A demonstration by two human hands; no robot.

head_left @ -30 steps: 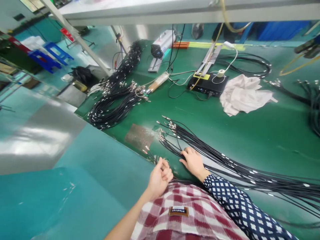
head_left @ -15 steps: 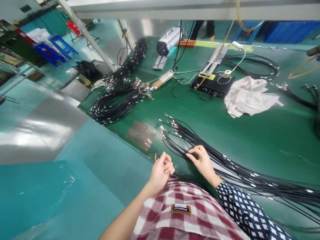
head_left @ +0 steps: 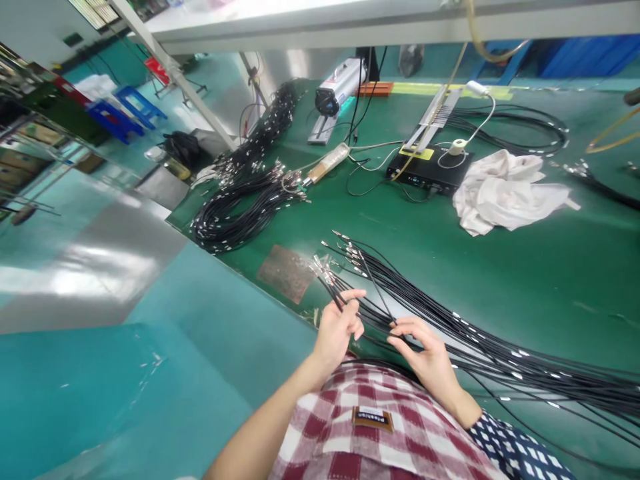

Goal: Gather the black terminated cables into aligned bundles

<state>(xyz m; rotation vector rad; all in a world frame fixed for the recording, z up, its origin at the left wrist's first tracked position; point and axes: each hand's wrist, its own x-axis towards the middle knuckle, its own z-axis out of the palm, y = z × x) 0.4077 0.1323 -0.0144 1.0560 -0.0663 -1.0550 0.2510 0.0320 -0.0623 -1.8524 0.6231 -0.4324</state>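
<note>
Long black cables (head_left: pixel 480 340) with metal connector ends and small white labels run across the green table from the centre to the right edge. My left hand (head_left: pixel 340 327) is closed around several cables just behind their connectors (head_left: pixel 325 270), near the table's front edge. To its right, my right hand (head_left: pixel 417 343) pinches a black cable between thumb and fingertips; one cable end (head_left: pixel 375 283) sticks up and leftward from there. A second group of connector ends (head_left: pixel 354 257) lies on the table beyond my hands.
Coiled black cables (head_left: pixel 240 213) lie at the table's left, near a wooden-handled tool (head_left: pixel 327 163). Farther back are a black box (head_left: pixel 430 172), a white cloth (head_left: pixel 505 193) and a silver device (head_left: pixel 340 87). A brown plate (head_left: pixel 286 272) lies near the front edge.
My left hand has moved right and forward to the cable group and now holds several cables. My right hand has shifted right and nearer, with a cable end now raised beside it.
</note>
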